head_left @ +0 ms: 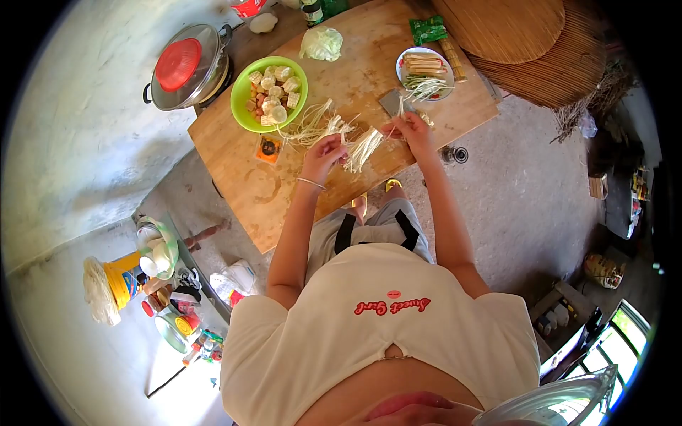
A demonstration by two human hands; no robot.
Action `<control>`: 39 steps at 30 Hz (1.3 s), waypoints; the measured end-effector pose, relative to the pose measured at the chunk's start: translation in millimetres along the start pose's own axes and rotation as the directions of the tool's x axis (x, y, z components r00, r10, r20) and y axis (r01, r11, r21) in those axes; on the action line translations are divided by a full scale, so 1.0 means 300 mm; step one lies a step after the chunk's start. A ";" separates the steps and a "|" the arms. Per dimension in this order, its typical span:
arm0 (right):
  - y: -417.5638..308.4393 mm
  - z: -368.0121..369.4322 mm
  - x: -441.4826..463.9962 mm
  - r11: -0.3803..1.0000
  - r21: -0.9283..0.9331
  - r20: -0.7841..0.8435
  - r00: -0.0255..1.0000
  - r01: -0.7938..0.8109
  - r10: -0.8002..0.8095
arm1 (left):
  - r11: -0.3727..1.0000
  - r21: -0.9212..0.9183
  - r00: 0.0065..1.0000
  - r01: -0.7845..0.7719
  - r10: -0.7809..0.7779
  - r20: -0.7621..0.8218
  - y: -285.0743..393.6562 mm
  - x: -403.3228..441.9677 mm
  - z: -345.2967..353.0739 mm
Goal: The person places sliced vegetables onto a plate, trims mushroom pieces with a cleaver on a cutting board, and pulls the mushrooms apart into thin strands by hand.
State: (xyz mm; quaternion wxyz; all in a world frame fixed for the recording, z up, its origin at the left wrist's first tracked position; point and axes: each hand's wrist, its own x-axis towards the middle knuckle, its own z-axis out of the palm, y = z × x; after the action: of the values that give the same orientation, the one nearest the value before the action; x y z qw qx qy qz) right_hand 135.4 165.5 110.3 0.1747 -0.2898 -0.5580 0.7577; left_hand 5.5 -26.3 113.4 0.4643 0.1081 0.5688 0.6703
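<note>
Over the near part of the wooden table, my left hand (325,156) is closed around thin pale strands that look like enoki mushrooms. My right hand (413,133) pinches a small tuft of the same strands, which sticks up above its fingers. Between the hands lies a bunch of enoki mushrooms (364,149), near the table edge. More loose strands (311,126) spread over the wood beyond my left hand. Just beyond my right hand is a flat grey blade-like piece (391,103), partly hidden by the tuft.
On the table (249,206) stand a green bowl (236,106) of corn pieces, a cabbage (322,44), a plate (449,79) with pale sticks and greenish strands, a green packet (428,30) and an orange packet (268,150). A lidded pot (202,89) stands at the back left.
</note>
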 end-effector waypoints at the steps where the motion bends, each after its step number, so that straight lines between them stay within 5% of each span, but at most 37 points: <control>1: 0.002 0.002 -0.002 1.000 0.000 0.000 1.000 0.001 -0.001 | 0.999 -0.029 1.000 0.017 -0.017 -0.016 0.004 -0.003 0.004; 9: 0.036 0.167 -0.095 0.980 -0.075 0.339 0.920 -0.182 0.197 | 0.998 -0.043 0.999 0.041 -0.039 0.028 0.001 0.006 0.015; 12: 0.047 0.160 -0.090 0.979 -0.166 0.377 0.909 -0.121 0.177 | 0.999 0.048 1.000 -0.009 0.009 0.001 -0.009 0.007 0.011; 19: 0.025 0.090 -0.057 0.994 -0.062 0.258 0.960 -0.093 0.106 | 0.997 0.002 0.995 0.080 -0.080 -0.057 0.008 -0.012 0.014; 24: -0.031 -0.030 -0.029 0.999 0.002 -0.133 0.990 0.042 -0.042 | 0.995 -0.003 0.994 0.101 -0.101 -0.045 0.040 -0.031 0.025; 31: 0.035 0.101 -0.080 0.991 0.008 0.188 0.973 -0.135 0.131 | 0.986 -0.135 0.995 0.099 -0.099 0.006 0.024 -0.025 0.059; 39: 0.068 0.167 -0.115 0.988 0.009 0.250 0.957 -0.156 0.149 | 0.970 -0.208 0.992 0.123 -0.121 0.020 -0.023 -0.021 0.060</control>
State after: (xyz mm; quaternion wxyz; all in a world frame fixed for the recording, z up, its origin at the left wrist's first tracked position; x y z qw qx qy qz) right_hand 131.3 101.4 110.0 0.0488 -0.2324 -0.5405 0.8071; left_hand 24.7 -19.6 115.7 0.5153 0.0259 0.4994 0.6960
